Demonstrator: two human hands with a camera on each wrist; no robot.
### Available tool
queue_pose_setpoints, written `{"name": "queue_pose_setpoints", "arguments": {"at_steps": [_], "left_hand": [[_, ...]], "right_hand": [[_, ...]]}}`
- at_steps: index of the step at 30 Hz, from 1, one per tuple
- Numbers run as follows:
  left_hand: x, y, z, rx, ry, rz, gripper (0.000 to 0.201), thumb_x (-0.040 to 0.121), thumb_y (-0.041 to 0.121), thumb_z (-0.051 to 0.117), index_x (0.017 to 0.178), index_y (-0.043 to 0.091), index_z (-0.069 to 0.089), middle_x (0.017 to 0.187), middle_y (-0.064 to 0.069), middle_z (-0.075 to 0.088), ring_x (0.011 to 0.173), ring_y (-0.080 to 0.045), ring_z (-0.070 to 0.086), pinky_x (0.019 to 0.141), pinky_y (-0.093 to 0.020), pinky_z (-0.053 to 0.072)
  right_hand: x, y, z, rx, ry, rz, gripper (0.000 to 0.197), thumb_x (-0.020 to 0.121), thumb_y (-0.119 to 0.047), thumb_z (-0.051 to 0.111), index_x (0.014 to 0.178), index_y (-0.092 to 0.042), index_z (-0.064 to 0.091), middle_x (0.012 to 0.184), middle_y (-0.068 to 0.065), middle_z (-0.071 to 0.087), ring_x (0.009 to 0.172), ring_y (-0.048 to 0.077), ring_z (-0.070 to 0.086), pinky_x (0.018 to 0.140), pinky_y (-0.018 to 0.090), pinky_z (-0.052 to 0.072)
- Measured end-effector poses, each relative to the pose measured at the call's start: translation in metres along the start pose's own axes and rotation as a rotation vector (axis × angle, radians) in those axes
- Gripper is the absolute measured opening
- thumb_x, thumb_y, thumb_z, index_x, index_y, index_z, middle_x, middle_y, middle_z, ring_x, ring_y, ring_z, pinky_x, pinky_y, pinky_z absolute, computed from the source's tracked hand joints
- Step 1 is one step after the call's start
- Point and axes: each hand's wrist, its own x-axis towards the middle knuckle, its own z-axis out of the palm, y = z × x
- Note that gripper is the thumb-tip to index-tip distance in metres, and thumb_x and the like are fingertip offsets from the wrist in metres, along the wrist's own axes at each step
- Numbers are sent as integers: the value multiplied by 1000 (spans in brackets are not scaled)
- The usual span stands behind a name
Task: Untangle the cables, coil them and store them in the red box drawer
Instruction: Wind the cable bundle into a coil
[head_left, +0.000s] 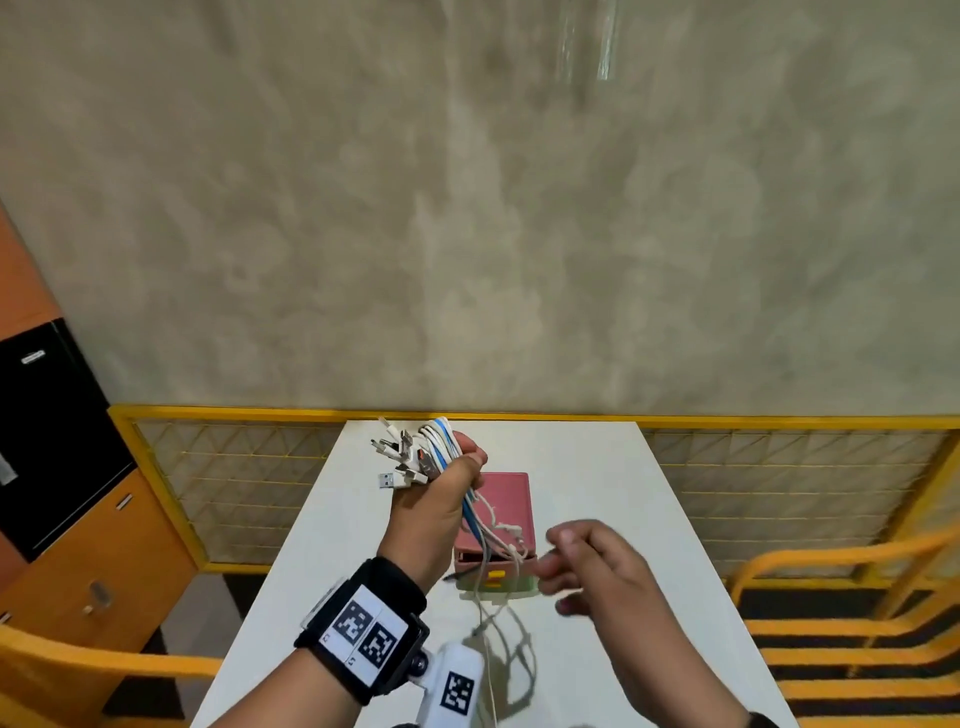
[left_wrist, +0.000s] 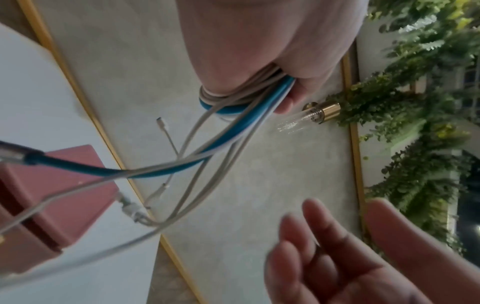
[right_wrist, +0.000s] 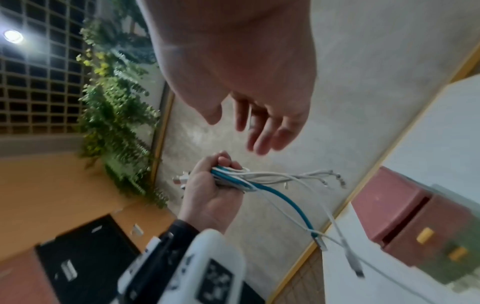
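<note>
My left hand (head_left: 441, 493) is raised above the white table (head_left: 623, 493) and grips a bundle of white and blue cables (head_left: 431, 449). Their plugs stick out to the left of the fist, and loose ends hang down in front of the red box (head_left: 511, 499). The same cables (left_wrist: 233, 115) wrap round my left fingers in the left wrist view. My right hand (head_left: 582, 566) hovers to the right of the hanging ends with relaxed fingers, holding nothing. The red box (right_wrist: 405, 209) has a drawer (right_wrist: 441, 232) pulled slightly out, with yellow handles.
A yellow mesh fence (head_left: 234, 488) runs behind the table. Orange chairs (head_left: 831, 613) stand at the right and one at the lower left. An orange cabinet with a black panel (head_left: 57, 441) is on the left. A thin white cable (head_left: 491, 665) trails down toward the table's near edge.
</note>
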Motion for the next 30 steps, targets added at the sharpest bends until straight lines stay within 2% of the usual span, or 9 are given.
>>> {"name": "queue_pose_setpoints", "arguments": {"at_steps": [2, 5, 7, 11, 17, 20, 23, 25, 30], "left_hand": [[-4, -2, 0, 18, -14, 19, 25, 91, 4, 59, 75, 22, 63, 76, 0, 58, 69, -18, 51, 67, -32, 47], [-16, -7, 7, -24, -30, -48, 21, 86, 11, 62, 72, 24, 66, 70, -1, 57, 62, -17, 52, 62, -29, 48], [-27, -12, 13, -57, -76, -169, 15, 78, 20, 64, 63, 22, 65, 62, -4, 55, 57, -18, 51, 63, -32, 45], [-41, -21, 14, -284, -183, -393, 19, 57, 20, 69, 53, 12, 52, 48, -4, 41, 49, -19, 42, 56, -31, 37], [-54, -18, -2, -643, -485, -527, 18, 51, 5, 69, 60, 2, 54, 46, -7, 40, 34, -15, 44, 45, -26, 43], [-57, -17, -10, -729, -671, -576, 8, 66, 5, 61, 73, 2, 59, 58, -8, 54, 40, -11, 53, 51, -26, 44], [-58, -13, -15, -706, -774, -612, 10, 70, 7, 58, 78, 4, 62, 64, -6, 58, 43, -7, 57, 54, -25, 42], [-57, -12, -18, -681, -802, -634, 10, 70, 8, 59, 79, 4, 63, 65, -6, 60, 45, -8, 58, 56, -25, 44], [-45, -11, -33, -274, -759, -636, 16, 61, 14, 72, 74, 4, 71, 65, -11, 68, 49, -15, 62, 60, -25, 51]], "right_hand": [[-2, 1, 5, 157, -113, 229, 37, 101, -35, 44, 106, -3, 62, 78, 17, 69, 67, 27, 62, 55, 30, 45], [0, 10, 17, 400, -230, 479, 55, 98, -52, 40, 117, -4, 59, 95, 27, 71, 82, 35, 69, 61, 35, 51], [5, 13, 23, 540, -247, 526, 59, 97, -53, 41, 122, -3, 59, 106, 29, 69, 91, 36, 69, 66, 37, 53], [12, 13, 30, 650, -156, 490, 44, 101, -33, 43, 121, 0, 64, 102, 21, 72, 90, 34, 69, 97, 53, 49], [19, 6, 26, 631, -219, 353, 38, 85, -29, 51, 83, 4, 71, 64, 20, 59, 56, 34, 63, 51, 31, 48], [22, 12, 23, 503, -193, 332, 51, 98, -40, 46, 108, 8, 62, 75, 26, 64, 70, 40, 67, 49, 32, 53], [22, 19, 24, 357, -182, 311, 94, 72, -75, 61, 132, -4, 53, 96, 20, 70, 95, 40, 69, 75, 41, 58], [21, 21, 27, 317, -220, 263, 110, 49, -83, 70, 130, -11, 53, 94, 16, 70, 95, 38, 68, 77, 41, 56], [10, 12, 29, 324, -204, 85, 77, 77, -60, 68, 136, -58, 20, 67, 13, 64, 69, 32, 63, 68, 37, 56]]}}
